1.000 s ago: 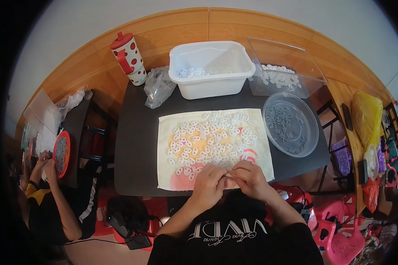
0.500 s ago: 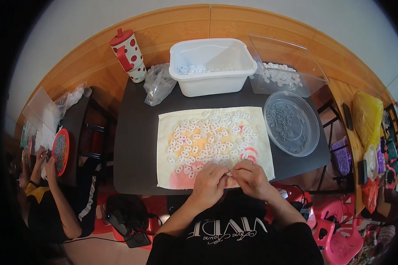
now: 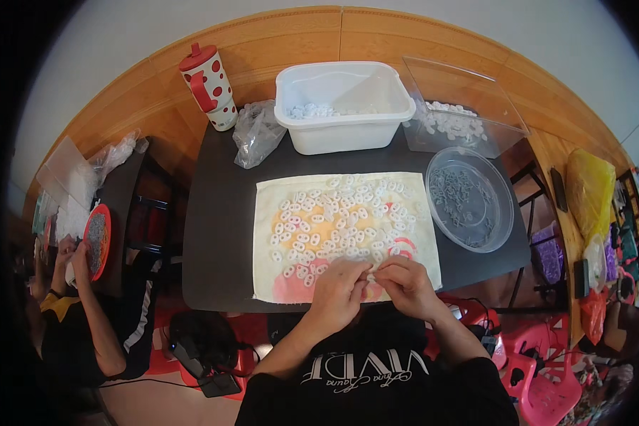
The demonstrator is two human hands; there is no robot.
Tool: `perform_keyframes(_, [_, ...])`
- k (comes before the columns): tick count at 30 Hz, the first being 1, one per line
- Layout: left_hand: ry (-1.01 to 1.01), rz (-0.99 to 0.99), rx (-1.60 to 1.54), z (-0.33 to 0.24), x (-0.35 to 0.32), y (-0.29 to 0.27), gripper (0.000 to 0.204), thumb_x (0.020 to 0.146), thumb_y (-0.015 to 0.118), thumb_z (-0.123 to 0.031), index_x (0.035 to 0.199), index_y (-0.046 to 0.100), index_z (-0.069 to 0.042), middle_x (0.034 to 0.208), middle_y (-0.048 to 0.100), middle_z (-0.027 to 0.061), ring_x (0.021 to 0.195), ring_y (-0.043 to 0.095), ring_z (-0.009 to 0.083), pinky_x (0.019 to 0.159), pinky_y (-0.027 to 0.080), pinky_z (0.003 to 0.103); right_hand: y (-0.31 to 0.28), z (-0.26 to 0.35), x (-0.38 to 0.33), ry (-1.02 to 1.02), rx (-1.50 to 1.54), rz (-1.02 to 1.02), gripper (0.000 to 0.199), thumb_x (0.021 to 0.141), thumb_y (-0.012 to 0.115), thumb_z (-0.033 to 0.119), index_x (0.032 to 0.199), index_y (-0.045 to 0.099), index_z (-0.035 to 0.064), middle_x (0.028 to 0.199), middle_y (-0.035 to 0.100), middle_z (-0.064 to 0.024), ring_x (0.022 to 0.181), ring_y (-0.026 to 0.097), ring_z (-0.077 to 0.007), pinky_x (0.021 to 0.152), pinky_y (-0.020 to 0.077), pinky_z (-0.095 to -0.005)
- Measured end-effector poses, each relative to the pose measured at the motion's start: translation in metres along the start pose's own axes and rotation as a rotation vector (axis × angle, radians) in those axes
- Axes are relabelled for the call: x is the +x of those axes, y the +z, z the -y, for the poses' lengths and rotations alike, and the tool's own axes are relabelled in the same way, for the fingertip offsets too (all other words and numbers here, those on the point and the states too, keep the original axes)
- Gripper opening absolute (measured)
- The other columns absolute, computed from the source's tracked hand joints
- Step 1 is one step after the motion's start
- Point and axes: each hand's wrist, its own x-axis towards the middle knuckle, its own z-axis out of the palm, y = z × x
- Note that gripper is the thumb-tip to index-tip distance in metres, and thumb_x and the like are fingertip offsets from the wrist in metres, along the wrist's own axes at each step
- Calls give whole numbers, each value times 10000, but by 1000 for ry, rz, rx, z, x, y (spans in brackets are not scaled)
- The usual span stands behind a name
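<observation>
My left hand (image 3: pixel 339 290) and my right hand (image 3: pixel 407 285) meet over the near edge of a pale yellow towel (image 3: pixel 268 195). Fingers of both are pinched around a small white plastic piece (image 3: pixel 372 275), mostly hidden by the fingertips. Many small white oval plastic pieces with two holes (image 3: pixel 362 212) lie spread over the towel. To the right of it stands a round clear tub (image 3: pixel 476 245) with small grey screw-like parts (image 3: pixel 461 199) in it.
At the back of the dark table (image 3: pixel 216 241) are a white bin (image 3: pixel 344 135) with white pieces inside, a crumpled plastic bag (image 3: pixel 257 135), a spotted tumbler (image 3: pixel 211 89) and a clear box (image 3: pixel 468 78) holding white discs. A co-worker's hands (image 3: pixel 74 259) are at a red tray on the left.
My fingertips have shifted slightly around the small white piece, and my right hand's fingers have lifted a little. The pieces on the towel look the same.
</observation>
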Motion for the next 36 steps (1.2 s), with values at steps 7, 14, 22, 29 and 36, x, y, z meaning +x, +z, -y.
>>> perform_keyframes(7, [-57,-21,-72,3,0,0,421,799,627,125,1195,592,-14,843,628,94,742,626,197,650,502,286,-2,1,2,168,129,36,122,827,673,-97,926,665,-27,888,665,-118,782,652,-214,688,498,-288])
perform_keyframes(14, [-366,55,-605,1,0,-4,434,888,618,100,1303,545,-4,897,624,34,793,602,79,682,481,216,-6,2,3,463,601,-8,99,893,674,-43,988,679,-16,857,643,11,808,582,-47,684,468,-234])
perform_keyframes(22, [-403,25,-879,0,3,-5,407,921,606,76,1321,550,22,887,664,39,742,587,54,643,446,189,-4,-1,3,519,908,-73,112,894,684,-35,1004,697,-28,924,699,-43,870,636,-87,793,501,-233])
perform_keyframes(29, [-386,37,-912,-1,1,-4,390,906,616,88,1291,587,28,882,671,39,732,583,50,626,432,186,-3,4,5,517,913,-136,129,866,676,-82,976,702,-21,899,679,-44,804,634,-88,725,506,-214])
perform_keyframes(36, [-366,19,-893,1,-1,-5,355,902,617,83,1252,622,23,883,681,36,730,591,56,635,456,196,-4,0,3,500,919,-71,104,896,670,-53,988,706,-22,912,698,-35,864,639,-88,786,505,-235])
